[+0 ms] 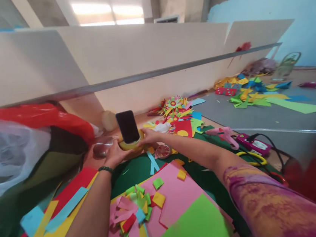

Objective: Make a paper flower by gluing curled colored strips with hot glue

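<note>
Both my hands reach forward to a yellow round stand (134, 145) on the far side of the green cloth. A dark-screened phone (127, 126) stands upright on it, leaning slightly. My left hand (116, 153) grips the stand's left side, and a dark beaded bracelet (106, 170) circles that wrist. On the opposite side, my right hand (151, 136) has its fingers wrapped around the stand. Part of the stand is hidden by the fingers. A reddish-brown rounded object (100, 150) sits just left of my left hand. A small round clear container (163, 151) lies below my right hand.
Pink sheets (180, 192) and a green sheet (193, 228) lie nearest, with several coloured scraps (140, 202) on top. Beyond my right arm are a pink glue gun (224, 135), a magenta box (254, 145) with a black cable, and paper flowers (173, 103). Plastic bags (13, 150) crowd the left.
</note>
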`<action>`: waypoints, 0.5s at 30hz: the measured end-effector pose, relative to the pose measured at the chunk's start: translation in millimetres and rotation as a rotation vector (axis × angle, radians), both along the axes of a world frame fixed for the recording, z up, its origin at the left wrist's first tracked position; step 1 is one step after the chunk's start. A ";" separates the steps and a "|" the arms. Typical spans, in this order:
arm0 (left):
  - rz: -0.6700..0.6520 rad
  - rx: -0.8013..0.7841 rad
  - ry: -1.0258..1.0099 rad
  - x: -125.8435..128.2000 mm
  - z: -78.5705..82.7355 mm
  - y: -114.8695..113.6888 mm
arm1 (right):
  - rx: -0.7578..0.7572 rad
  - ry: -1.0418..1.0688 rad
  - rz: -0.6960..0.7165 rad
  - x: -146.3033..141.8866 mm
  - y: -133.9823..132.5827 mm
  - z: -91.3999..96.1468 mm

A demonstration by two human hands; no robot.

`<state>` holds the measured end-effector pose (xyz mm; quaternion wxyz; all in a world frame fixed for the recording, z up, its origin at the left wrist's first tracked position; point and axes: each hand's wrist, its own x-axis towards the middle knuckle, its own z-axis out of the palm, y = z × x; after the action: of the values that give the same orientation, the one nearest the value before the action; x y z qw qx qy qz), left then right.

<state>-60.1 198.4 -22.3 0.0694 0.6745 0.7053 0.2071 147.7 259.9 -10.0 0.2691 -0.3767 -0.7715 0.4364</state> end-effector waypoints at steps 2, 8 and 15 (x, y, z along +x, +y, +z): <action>0.036 -0.013 0.051 1.5 1.5 -1.9 | 0.003 -0.017 -0.009 -1.3 0.2 -3.3; 0.037 -0.025 0.156 12.8 8.4 -8.1 | 0.053 -0.074 0.022 5.9 -0.6 -1.5; -0.011 -0.090 0.113 11.9 10.6 -8.2 | 0.469 -0.614 -0.206 27.3 0.6 18.3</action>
<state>-48.2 190.2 -11.7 0.0609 0.6851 0.7129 0.1363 175.1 260.6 8.3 0.1471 -0.4932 -0.8530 0.0861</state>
